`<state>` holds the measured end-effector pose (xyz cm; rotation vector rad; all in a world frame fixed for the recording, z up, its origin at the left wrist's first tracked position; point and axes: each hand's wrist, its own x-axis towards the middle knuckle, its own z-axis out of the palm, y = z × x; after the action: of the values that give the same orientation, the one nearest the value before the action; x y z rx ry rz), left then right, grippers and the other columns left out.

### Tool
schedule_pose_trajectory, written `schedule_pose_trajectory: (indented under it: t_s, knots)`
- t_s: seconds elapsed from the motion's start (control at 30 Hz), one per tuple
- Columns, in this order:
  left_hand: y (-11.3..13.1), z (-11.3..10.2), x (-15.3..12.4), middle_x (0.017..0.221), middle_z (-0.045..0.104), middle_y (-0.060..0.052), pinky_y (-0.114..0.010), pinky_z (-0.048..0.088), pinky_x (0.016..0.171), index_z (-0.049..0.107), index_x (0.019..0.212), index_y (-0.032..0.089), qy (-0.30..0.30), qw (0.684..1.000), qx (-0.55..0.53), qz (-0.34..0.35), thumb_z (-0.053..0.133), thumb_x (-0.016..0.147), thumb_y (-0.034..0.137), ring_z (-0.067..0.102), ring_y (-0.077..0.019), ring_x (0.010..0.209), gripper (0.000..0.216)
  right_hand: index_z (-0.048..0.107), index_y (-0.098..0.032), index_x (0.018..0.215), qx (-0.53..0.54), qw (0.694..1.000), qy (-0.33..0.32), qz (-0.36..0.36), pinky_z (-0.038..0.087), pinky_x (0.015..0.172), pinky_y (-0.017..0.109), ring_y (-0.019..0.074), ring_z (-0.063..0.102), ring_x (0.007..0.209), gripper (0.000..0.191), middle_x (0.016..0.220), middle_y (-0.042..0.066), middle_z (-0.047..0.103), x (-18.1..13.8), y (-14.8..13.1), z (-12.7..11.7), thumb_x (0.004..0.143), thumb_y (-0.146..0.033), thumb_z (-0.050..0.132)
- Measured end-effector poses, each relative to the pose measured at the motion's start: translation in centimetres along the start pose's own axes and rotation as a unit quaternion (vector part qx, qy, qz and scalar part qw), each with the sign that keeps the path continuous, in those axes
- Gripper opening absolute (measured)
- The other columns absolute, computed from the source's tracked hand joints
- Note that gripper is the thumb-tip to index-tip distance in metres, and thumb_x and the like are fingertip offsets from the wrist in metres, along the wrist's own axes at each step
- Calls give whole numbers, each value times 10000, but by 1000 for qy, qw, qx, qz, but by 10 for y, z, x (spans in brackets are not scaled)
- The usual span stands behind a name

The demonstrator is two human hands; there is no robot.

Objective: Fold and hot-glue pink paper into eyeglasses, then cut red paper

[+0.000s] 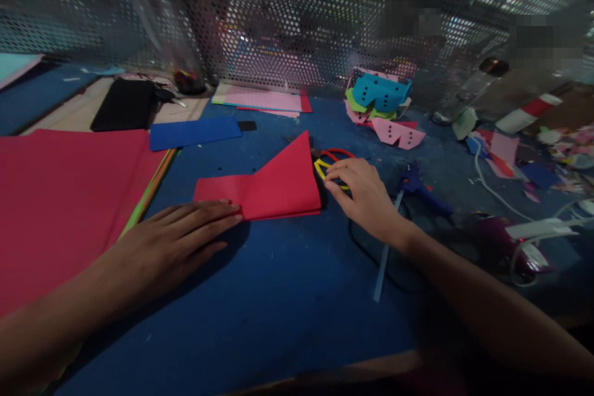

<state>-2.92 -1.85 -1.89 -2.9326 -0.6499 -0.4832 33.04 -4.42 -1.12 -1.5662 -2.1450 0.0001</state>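
My left hand (171,238) lies flat, fingers stretched, with its fingertips on the lower left edge of a folded red paper (278,189). This paper has a peak rising at its right side. My right hand (364,198) is at the paper's right, thumb and fingers closing around the yellow handle of a pair of scissors (335,154) with one red and one yellow handle. The folded paper hides part of the scissors' blades. Under my left forearm is a stack of large coloured sheets (69,204), red on top.
Cut paper masks (380,93) in blue, green and pink stand at the back. A blue glue gun (420,189) with a pale glue stick (385,266) lies right. A blue strip (195,133), black phone-like slab (124,104), power strip (538,229) and paper scraps (503,154) lie around.
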Motion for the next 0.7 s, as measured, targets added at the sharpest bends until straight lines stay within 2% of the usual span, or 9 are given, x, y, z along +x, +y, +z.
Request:
schedule_pose_trajectory:
  t_s: [0.17, 0.33, 0.5, 0.7]
  knots:
    - [-2, 3, -1, 1393, 660, -50, -426, 524, 968, 432, 1536, 276, 3, 1000, 3, 17, 349, 1084, 311, 621, -233, 1262, 461, 649, -194, 1085, -49, 998, -29, 6, 445, 948, 417, 279, 587, 1125, 129, 1183, 88, 671, 1, 9, 1, 964, -215, 610]
    - [-2, 3, 0, 1365, 677, -46, -424, 542, 956, 469, 1501, 271, 11, 1000, 15, 16, 335, 1087, 318, 634, -218, 1240, 437, 646, -192, 1097, -80, 996, -23, 10, 454, 933, 434, 290, 573, 1100, 145, 1183, 109, 660, 1, 10, 2, 975, -244, 591]
    - [-2, 2, 0, 1378, 670, -57, -424, 541, 970, 548, 1439, 245, 5, 1000, 7, 18, 341, 1085, 317, 626, -225, 1255, 417, 665, -187, 1009, -97, 994, -35, 33, 458, 929, 429, 280, 586, 1065, 158, 1158, 112, 663, 4, 11, 2, 1016, -271, 531]
    - [-2, 1, -1, 1416, 648, -51, -437, 523, 1007, 538, 1463, 269, -8, 1000, -23, -5, 389, 1071, 334, 610, -248, 1282, 424, 643, -188, 1098, -132, 990, -18, 38, 479, 890, 421, 297, 594, 1073, 141, 1160, 121, 655, 7, 23, 2, 1001, -241, 555]
